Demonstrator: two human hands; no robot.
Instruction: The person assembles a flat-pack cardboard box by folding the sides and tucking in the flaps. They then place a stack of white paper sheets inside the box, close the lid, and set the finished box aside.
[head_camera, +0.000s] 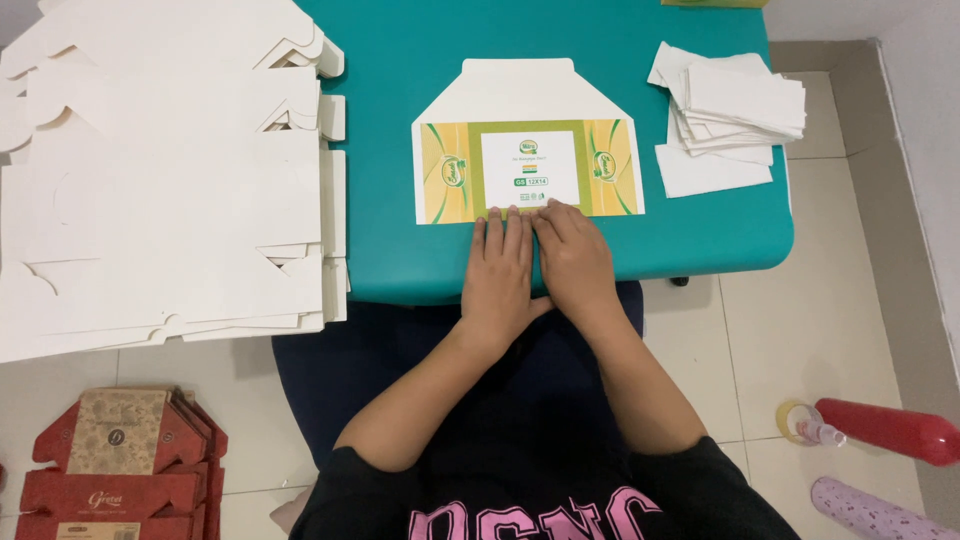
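A flat, unfolded cardboard box blank (528, 140) with a white flap on top and a yellow-green printed panel lies on the teal table (420, 60) in front of me. My left hand (497, 280) and my right hand (572, 258) lie side by side, palms down, with the fingertips pressing on the blank's near edge. Neither hand grips anything.
A big stack of white flat box blanks (160, 170) fills the left side. A pile of white paper sheets (730, 110) sits at the right. On the tiled floor lie red folded boxes (120, 465) at lower left and a red bottle (880, 430) at lower right.
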